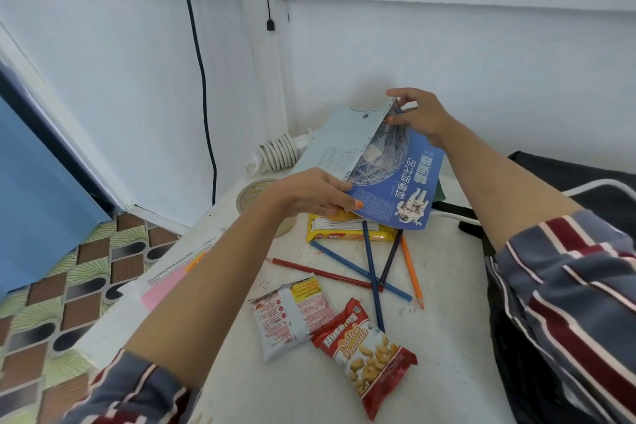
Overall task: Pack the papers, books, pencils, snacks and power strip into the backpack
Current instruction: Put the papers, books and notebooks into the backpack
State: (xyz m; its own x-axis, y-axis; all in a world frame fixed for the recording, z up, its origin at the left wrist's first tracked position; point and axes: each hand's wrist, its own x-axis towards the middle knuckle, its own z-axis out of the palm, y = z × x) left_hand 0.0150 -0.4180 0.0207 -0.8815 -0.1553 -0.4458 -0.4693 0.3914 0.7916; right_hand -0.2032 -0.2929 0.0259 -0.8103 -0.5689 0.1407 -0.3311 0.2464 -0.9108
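Holding the blue book above the white table, the left hand grips its near left edge and the right hand pinches its far corner. Pencils and snack packets lie on the table nearer; the black backpack is at right.

The blue book covers the far edge of the yellow snack packet and the right end of the coiled white cord; what the cord joins is hidden behind it. The left hand masks part of the tape roll. The left forearm hides the right side of the papers. The black backpack is cut off by the right edge and partly hidden behind the right sleeve. The book's small print is unreadable.
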